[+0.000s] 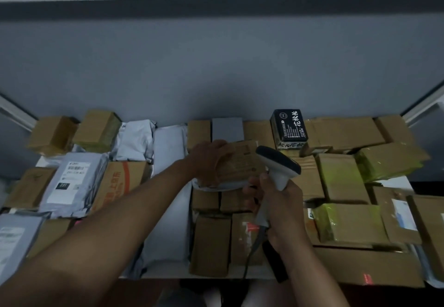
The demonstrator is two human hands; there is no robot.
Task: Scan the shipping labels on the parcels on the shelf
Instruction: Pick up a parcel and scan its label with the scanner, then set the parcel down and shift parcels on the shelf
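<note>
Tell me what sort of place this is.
Probably a parcel sorting or pickup room. A shelf is packed with cardboard boxes and grey mailer bags carrying printed labels, and the right hand holds a barcode scanner beside a box gripped by the left hand.

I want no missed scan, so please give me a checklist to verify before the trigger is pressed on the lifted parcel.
1. Right hand grips the scanner: ok.
2. Left hand holds the brown parcel: ok.
3. Printed face of the parcel is turned up: ok.
4. Scanner head points at that print: cannot tell.
5. Print is a readable barcode: cannot tell, blurred.
6. Cable hangs free of the parcels: cannot tell.
</note>
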